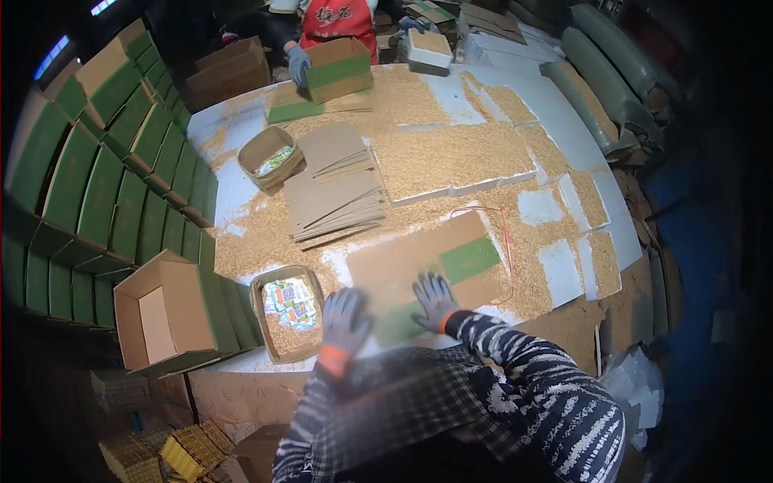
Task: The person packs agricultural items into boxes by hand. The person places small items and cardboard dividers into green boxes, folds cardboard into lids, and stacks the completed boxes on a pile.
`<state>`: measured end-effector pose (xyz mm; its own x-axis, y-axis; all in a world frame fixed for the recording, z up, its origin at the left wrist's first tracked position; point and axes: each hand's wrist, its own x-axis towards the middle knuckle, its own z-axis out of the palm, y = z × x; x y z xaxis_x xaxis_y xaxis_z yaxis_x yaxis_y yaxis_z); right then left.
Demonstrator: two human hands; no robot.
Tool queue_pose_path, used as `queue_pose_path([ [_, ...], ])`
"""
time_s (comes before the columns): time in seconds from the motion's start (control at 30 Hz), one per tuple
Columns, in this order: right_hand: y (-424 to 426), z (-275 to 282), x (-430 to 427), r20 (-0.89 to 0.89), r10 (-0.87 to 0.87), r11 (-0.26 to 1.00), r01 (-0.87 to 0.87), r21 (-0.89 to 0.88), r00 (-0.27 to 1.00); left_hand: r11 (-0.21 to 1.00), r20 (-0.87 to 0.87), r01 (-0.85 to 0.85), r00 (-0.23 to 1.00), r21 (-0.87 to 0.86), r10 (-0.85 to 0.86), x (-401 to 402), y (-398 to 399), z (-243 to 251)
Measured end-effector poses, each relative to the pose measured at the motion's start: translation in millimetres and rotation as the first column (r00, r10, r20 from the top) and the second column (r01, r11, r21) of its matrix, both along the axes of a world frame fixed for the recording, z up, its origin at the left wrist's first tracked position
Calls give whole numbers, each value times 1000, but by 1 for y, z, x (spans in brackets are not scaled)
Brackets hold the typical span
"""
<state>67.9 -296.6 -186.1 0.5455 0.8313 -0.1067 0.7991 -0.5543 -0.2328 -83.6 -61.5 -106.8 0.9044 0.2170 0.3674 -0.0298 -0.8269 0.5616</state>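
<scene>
A flattened cardboard box (398, 259) with green panels lies before me on the table, over scattered grain-like husks. My right hand (433, 302), in a grey glove with an orange cuff, rests on its near part with fingers spread. Somewhat blurred, my left hand (345, 323) is at the left near edge of the cardboard, and I cannot tell whether it touches it. Just left of that hand stands an open box (259, 314) with small printed packets (293, 302) on husks. Beyond the flat box lies a stack of brown cardboard sheets (335, 199). A red cord (510, 241) loops over the husks at right.
Green and brown cartons (130, 205) are stacked high at left, with an open carton (166, 314) at the near end. White foam trays of husks (453, 160) cover the table's middle. Across it, a co-worker in a red apron (338, 24) handles a carton (340, 69). Filled sacks (589, 102) lie at right.
</scene>
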Motion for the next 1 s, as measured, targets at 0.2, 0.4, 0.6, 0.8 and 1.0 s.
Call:
queue_pose_path([
  [0.2,-45,-21,-11,-246,320,900,-213,380,915,994,-466,-30,881,108,77,102,-9,-97],
  [0.4,-54,168,118,189,-219,848,91,522,957,988,-546,152,830,23,-115,145,-20,72],
  [0.6,-53,163,146,343,-72,906,-83,415,936,923,-417,282,895,261,-155,167,-37,123],
  [0.8,-93,175,141,292,287,680,-409,609,912,941,-679,337,696,19,-235,181,12,123],
  [1.0,-81,184,103,-165,480,778,-331,534,862,903,136,55,991,-426,4,199,-51,96],
])
